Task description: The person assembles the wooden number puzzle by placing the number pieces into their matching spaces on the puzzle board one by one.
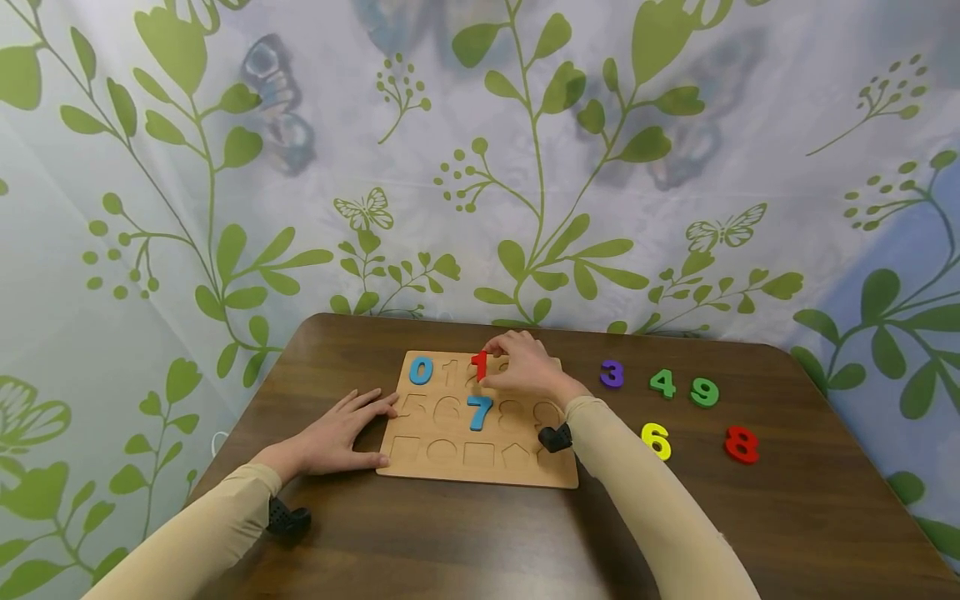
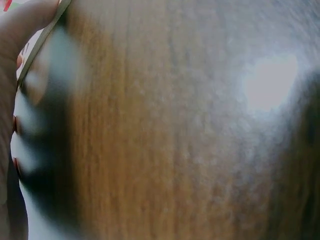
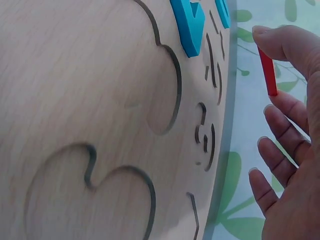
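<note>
Between thumb and fingers my right hand [image 1: 522, 364] pinches a red number 1 [image 1: 479, 365] above the top row of the wooden puzzle board [image 1: 420, 471]. In the right wrist view the red piece [image 3: 267, 71] shows edge-on, raised off the board. My left hand [image 1: 337, 433] rests at the board's left edge, fingers spread, thumb by the lower left corner. A blue 0 [image 1: 421, 370] sits in the top left of the board. Near the middle lies a blue 7 [image 1: 479, 412]. The right hand and forearm hide part of the board's right side.
Right of the board on the brown table [image 1: 337, 533] lie a purple 3 [image 1: 612, 373], green 4 [image 1: 663, 383], green 9 [image 1: 704, 392], yellow 6 [image 1: 656, 441] and red 8 [image 1: 742, 445]. A leaf-patterned curtain [image 1: 420, 167] hangs behind the table's far edge.
</note>
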### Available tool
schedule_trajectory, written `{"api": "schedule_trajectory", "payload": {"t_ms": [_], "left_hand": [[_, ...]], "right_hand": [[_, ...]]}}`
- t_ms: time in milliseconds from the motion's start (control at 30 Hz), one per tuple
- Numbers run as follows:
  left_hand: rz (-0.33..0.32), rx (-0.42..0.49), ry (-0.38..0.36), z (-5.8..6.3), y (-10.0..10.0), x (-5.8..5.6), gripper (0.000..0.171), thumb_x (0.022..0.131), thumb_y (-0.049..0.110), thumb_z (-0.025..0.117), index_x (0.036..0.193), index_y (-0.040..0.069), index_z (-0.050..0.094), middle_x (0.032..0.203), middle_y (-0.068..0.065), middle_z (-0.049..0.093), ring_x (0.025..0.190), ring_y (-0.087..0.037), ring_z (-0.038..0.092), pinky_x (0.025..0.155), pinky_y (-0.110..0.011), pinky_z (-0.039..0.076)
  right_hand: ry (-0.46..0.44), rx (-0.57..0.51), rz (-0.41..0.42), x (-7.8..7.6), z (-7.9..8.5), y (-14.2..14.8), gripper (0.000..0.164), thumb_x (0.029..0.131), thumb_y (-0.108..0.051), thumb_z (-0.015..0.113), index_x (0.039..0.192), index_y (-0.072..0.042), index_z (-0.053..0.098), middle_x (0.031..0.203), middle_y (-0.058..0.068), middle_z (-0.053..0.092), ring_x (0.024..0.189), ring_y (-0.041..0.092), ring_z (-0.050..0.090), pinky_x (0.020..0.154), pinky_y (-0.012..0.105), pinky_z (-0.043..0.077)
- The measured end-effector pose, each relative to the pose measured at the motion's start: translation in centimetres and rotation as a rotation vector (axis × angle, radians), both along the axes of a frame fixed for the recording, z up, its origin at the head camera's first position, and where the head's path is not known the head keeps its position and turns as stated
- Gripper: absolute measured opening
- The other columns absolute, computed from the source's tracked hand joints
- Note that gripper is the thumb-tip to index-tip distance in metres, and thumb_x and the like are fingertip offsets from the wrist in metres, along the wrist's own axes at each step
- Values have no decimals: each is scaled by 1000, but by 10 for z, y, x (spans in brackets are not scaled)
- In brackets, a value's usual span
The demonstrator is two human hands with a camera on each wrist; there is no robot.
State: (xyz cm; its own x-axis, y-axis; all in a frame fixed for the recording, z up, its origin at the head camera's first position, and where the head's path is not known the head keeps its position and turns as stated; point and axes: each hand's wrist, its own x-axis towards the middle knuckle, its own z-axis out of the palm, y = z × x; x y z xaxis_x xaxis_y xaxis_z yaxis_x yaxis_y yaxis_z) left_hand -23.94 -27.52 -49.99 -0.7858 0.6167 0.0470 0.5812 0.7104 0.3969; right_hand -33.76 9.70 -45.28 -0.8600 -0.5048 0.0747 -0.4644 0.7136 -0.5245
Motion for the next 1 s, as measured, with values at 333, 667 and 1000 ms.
{"api": "schedule_trajectory", "payload": {"t_ms": [333,667,1000], "left_hand": [[-5,2,0,0,-1,0,72,87,71,66,140,25,52,166,1,30,153,-34,22,121,-63,11],[9,-10,-16,-2,0,-2,72,87,72,65,140,26,51,166,0,30,154,-34,21,121,-65,9],[9,-9,-16,-1,-1,-2,72,87,71,66,141,25,51,166,-1,31,153,-35,21,120,-65,9]], "right_hand": [[4,91,-24,-6,-8,-25,51,84,-50,80,126,-23,66,118,1,59,112,20,44,97,48,36],[24,141,-35,-6,-12,-52,53,84,-50,78,127,-22,66,119,-3,58,116,22,44,101,50,35],[9,168,-75,-9,-17,-62,50,84,-50,77,124,-22,67,126,1,58,118,25,44,99,50,35]]}}
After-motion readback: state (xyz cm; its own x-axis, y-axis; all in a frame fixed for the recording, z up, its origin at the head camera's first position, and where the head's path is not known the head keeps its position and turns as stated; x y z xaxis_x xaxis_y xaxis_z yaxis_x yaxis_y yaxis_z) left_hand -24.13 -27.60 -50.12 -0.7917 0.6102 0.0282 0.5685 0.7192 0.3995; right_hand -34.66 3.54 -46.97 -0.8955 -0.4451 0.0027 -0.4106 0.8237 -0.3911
